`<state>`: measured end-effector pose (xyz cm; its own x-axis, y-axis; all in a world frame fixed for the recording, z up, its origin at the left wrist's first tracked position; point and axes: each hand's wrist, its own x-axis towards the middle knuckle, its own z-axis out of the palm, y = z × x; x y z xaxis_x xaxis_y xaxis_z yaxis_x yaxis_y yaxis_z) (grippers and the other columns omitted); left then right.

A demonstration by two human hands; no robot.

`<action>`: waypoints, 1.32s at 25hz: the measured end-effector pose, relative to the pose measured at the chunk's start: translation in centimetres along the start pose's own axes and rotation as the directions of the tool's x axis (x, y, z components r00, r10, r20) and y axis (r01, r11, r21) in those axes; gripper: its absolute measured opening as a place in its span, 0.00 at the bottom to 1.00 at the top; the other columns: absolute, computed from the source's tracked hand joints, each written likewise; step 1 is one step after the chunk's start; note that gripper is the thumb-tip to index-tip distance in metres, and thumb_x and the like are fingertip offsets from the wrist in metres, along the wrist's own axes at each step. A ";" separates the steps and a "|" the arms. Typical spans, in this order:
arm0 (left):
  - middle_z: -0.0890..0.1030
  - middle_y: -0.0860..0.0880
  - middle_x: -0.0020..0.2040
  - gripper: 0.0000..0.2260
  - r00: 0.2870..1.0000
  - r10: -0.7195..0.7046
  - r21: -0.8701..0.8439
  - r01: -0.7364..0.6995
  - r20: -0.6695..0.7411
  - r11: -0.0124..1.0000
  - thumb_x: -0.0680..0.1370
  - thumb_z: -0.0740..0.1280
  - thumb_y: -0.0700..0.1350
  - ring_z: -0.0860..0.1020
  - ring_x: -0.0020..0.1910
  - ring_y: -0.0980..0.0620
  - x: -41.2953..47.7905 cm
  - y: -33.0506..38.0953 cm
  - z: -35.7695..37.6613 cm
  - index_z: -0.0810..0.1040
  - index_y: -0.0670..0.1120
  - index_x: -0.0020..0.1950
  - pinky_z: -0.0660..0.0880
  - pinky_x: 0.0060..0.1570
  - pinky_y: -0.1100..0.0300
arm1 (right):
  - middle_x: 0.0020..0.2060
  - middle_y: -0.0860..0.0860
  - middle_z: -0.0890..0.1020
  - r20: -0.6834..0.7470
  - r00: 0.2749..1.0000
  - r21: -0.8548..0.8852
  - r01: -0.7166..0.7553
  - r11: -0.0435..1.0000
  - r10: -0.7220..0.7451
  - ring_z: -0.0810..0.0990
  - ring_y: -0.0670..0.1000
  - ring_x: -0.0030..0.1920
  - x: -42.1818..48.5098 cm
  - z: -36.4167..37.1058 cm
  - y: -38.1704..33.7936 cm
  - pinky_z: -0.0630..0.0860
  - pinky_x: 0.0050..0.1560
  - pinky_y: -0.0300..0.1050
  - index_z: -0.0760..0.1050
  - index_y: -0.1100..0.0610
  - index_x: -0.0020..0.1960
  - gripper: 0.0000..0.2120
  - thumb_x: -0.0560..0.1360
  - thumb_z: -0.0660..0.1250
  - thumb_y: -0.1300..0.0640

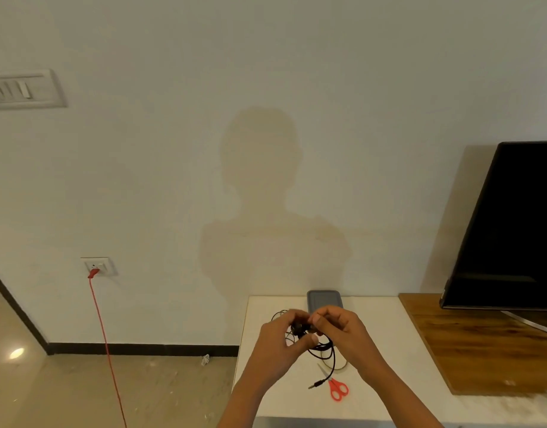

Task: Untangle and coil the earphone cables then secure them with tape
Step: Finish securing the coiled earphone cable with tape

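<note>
White table [296, 403] | 1 scissors [338, 389] | 1 earphone cable [326, 350] | left hand [284, 338], right hand [340, 330] pinching it

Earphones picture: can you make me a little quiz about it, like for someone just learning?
1. True or false: the scissors lie on the table and nobody is holding them.
2. What are the left hand and the right hand holding together? A) the earphone cable B) a spoon C) a book
3. Fill the gap: the handles of the scissors are ____ in colour.

Key: 1 true; 2 A; 3 red.
</note>
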<state>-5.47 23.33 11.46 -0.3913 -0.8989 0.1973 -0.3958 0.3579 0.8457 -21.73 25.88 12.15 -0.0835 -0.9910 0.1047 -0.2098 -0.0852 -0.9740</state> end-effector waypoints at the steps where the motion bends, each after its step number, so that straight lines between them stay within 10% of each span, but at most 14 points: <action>1: 0.82 0.60 0.47 0.09 0.999 0.009 -0.028 -0.008 0.032 1.000 0.76 0.70 0.48 0.78 0.48 0.64 0.2 0.0 0.2 0.78 0.52 0.55 0.71 0.49 0.72 | 0.37 0.50 0.85 -0.005 1.000 -0.007 0.007 1.000 -0.007 0.83 0.45 0.41 0.0 0.1 -0.3 0.77 0.43 0.33 0.80 0.58 0.44 0.06 0.77 0.65 0.61; 9: 0.84 0.57 0.39 0.07 0.987 -0.092 -0.196 0.065 -0.132 0.978 0.78 0.65 0.37 0.83 0.39 0.56 -0.1 0.3 2.4 0.77 0.49 0.47 0.78 0.43 0.67 | 0.31 0.49 0.84 -0.275 0.957 -0.015 -0.099 0.995 0.091 0.83 0.48 0.36 0.1 1.4 -0.5 0.79 0.41 0.40 0.82 0.53 0.36 0.08 0.73 0.69 0.60; 16: 0.84 0.55 0.39 0.05 0.971 -0.111 -0.229 0.060 -0.213 0.972 0.77 0.69 0.41 0.83 0.40 0.56 0.0 0.5 2.4 0.79 0.51 0.47 0.80 0.45 0.63 | 0.31 0.55 0.84 -0.206 0.943 0.131 -0.237 0.963 0.261 0.81 0.49 0.32 0.8 0.9 -1.4 0.77 0.36 0.38 0.83 0.60 0.37 0.06 0.72 0.69 0.62; 23: 0.83 0.51 0.53 0.31 0.962 -0.220 -0.529 0.273 0.163 0.803 0.64 0.79 0.38 0.83 0.51 0.51 -1.0 0.5 1.9 0.70 0.53 0.62 0.80 0.51 0.57 | 0.37 0.54 0.86 -0.212 0.933 0.193 -0.253 0.948 0.292 0.83 0.49 0.37 1.2 0.8 -1.5 0.77 0.37 0.38 0.81 0.58 0.43 0.05 0.75 0.67 0.60; 29: 0.85 0.47 0.53 0.30 0.960 -0.264 -0.662 0.258 0.094 0.703 0.65 0.78 0.40 0.83 0.52 0.47 -0.7 0.2 1.5 0.72 0.52 0.63 0.79 0.44 0.63 | 0.39 0.57 0.86 -0.134 0.903 0.353 -0.341 0.871 0.408 0.83 0.54 0.43 0.8 0.1 -1.9 0.78 0.51 0.53 0.81 0.60 0.46 0.07 0.76 0.66 0.59; 33: 0.84 0.39 0.53 0.23 0.909 -0.412 -0.868 0.247 0.054 0.431 0.70 0.74 0.35 0.83 0.51 0.44 -0.7 -0.2 2.8 0.73 0.43 0.63 0.81 0.43 0.60 | 0.40 0.56 0.86 -0.204 0.920 0.424 -0.224 0.877 0.334 0.82 0.50 0.40 0.2 0.7 -1.6 0.78 0.46 0.48 0.80 0.60 0.46 0.07 0.77 0.64 0.60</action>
<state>-7.43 24.60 9.81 -0.2375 -0.9514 -0.1960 0.4537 -0.2870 0.8437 -20.71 25.74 13.61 -0.3454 -0.9195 -0.1877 0.2482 0.1034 -0.9632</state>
